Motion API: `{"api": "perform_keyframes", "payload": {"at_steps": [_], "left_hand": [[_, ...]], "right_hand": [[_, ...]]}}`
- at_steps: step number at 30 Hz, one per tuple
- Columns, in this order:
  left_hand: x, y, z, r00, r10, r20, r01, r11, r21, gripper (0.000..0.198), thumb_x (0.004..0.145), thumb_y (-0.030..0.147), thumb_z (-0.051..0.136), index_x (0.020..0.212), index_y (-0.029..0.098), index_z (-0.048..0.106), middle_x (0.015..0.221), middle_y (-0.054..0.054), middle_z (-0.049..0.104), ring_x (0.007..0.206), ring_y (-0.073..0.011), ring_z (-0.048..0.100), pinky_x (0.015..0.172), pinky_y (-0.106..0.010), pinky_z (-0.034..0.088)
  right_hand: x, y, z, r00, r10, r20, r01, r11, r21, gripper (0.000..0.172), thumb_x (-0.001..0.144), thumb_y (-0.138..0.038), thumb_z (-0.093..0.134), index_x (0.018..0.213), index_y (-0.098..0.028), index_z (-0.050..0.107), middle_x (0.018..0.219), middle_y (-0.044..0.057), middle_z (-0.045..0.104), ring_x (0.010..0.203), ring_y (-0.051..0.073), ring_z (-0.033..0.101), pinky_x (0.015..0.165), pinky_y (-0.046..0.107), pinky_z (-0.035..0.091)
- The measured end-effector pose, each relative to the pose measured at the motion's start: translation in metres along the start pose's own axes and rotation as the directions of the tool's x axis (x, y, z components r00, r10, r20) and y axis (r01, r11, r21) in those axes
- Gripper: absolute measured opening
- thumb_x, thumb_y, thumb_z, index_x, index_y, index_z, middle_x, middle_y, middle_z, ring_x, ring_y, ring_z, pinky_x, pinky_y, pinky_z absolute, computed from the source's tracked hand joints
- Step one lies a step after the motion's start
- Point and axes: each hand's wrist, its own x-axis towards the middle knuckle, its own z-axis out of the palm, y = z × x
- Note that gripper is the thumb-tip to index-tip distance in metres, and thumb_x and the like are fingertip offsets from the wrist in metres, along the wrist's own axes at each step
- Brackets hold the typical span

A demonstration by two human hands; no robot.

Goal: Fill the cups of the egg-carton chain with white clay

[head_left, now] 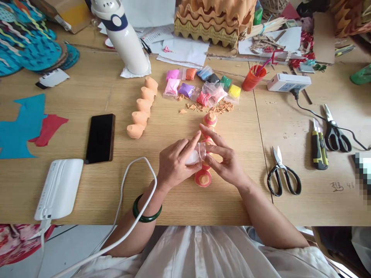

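Note:
A small clear plastic bag with something white and soft in it, like modelling clay [192, 157], is held between my two hands. My left hand [176, 160] grips its filled end with thumb and fingers. At the bag's clear end, the thumb and fingertips of my right hand [227, 159] pinch the plastic, with the index finger stretched forward. Underneath lies an egg-carton strip [203, 178] with red and orange rings on its cups; my hands hide its middle. To the left is a plain orange egg-carton strip [144, 105].
Several clay packets [187, 90] lie ahead beside torn orange carton bits [223, 107]. Around me are a phone [100, 138], a white power bank [59, 189] with its cable, a white bottle [127, 42], scissors [279, 168], cutters [319, 148], a red cup [253, 80] and a power strip [286, 82].

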Motion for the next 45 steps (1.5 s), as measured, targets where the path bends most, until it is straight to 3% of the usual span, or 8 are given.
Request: {"api": "perform_keyframes", "payload": {"at_steps": [5,10,14,18,24,29,36,45], "left_hand": [[0.000,0.002,-0.001,1.000,0.005,0.015,-0.005,0.999,-0.044,0.073,0.093,0.029,0.073,0.162,0.018,0.053,0.092,-0.003,0.074,0.078,-0.0196,0.072,0.072,-0.028,0.054],[0.001,0.001,-0.002,1.000,0.013,0.021,-0.010,0.995,-0.100,0.074,0.096,0.035,0.075,0.163,0.018,0.050,0.093,-0.003,0.075,0.079,-0.0189,0.073,0.072,-0.026,0.055],[0.002,-0.001,-0.003,0.999,0.044,0.027,-0.040,0.991,-0.131,0.071,0.102,0.039,0.071,0.166,0.020,0.046,0.093,-0.003,0.076,0.079,-0.0171,0.075,0.072,-0.025,0.056],[-0.002,-0.003,-0.001,0.997,0.066,0.052,-0.058,0.989,-0.135,0.070,0.104,0.036,0.065,0.169,0.020,0.042,0.093,-0.003,0.076,0.074,-0.0153,0.072,0.068,-0.024,0.054],[-0.003,-0.001,0.001,0.993,0.039,0.110,-0.021,0.986,-0.166,0.074,0.102,0.029,0.060,0.172,0.020,0.037,0.102,-0.006,0.078,0.079,-0.0164,0.073,0.070,-0.023,0.055],[0.002,0.000,-0.001,0.996,0.071,0.052,-0.063,0.988,-0.142,0.070,0.104,0.038,0.067,0.167,0.021,0.045,0.095,-0.004,0.081,0.079,-0.0178,0.075,0.075,-0.026,0.056],[-0.001,-0.001,0.001,0.998,-0.004,0.055,0.014,0.984,-0.178,0.071,0.106,0.042,0.065,0.170,0.023,0.040,0.100,-0.005,0.083,0.078,-0.0165,0.075,0.076,-0.026,0.057],[0.001,0.000,0.000,0.998,-0.013,0.053,0.022,0.986,-0.165,0.061,0.106,0.035,0.062,0.164,0.020,0.049,0.090,-0.003,0.080,0.073,-0.0152,0.073,0.069,-0.024,0.053]], "right_hand": [[-0.001,-0.001,0.000,0.997,0.052,0.059,-0.060,0.988,0.142,0.022,0.104,-0.036,0.071,0.121,-0.031,0.085,0.174,0.005,0.051,0.161,0.031,0.050,0.132,0.054,0.044],[-0.001,-0.004,0.002,1.000,0.002,-0.011,-0.002,0.999,0.048,0.019,0.100,-0.036,0.078,0.116,-0.029,0.084,0.175,0.006,0.049,0.165,0.033,0.043,0.134,0.059,0.040],[0.000,-0.006,0.003,0.997,-0.031,0.074,0.027,0.998,0.063,0.018,0.099,-0.038,0.079,0.115,-0.032,0.084,0.180,0.002,0.042,0.170,0.034,0.034,0.129,0.059,0.049],[0.001,-0.004,0.007,0.993,-0.083,0.088,0.082,0.996,0.018,0.009,0.095,-0.032,0.083,0.104,-0.030,0.084,0.179,0.001,0.043,0.171,0.035,0.029,0.137,0.060,0.036],[0.001,-0.005,0.010,0.993,-0.099,0.058,0.101,0.995,-0.024,0.011,0.088,-0.024,0.088,0.097,-0.027,0.083,0.178,0.005,0.045,0.171,0.039,0.030,0.138,0.059,0.036],[0.003,-0.004,0.000,0.989,-0.117,0.086,0.118,0.993,-0.007,0.010,0.087,-0.024,0.089,0.094,-0.024,0.081,0.171,0.011,0.053,0.170,0.041,0.030,0.138,0.065,0.032],[-0.001,-0.010,0.010,1.000,0.013,0.013,-0.013,0.998,0.059,0.012,0.096,-0.031,0.083,0.107,-0.031,0.085,0.174,0.003,0.049,0.169,0.035,0.036,0.132,0.065,0.044],[0.000,-0.010,0.012,0.999,-0.029,0.013,0.028,0.998,0.049,0.011,0.094,-0.035,0.086,0.097,-0.026,0.083,0.170,0.007,0.055,0.171,0.036,0.030,0.138,0.067,0.030]]}}
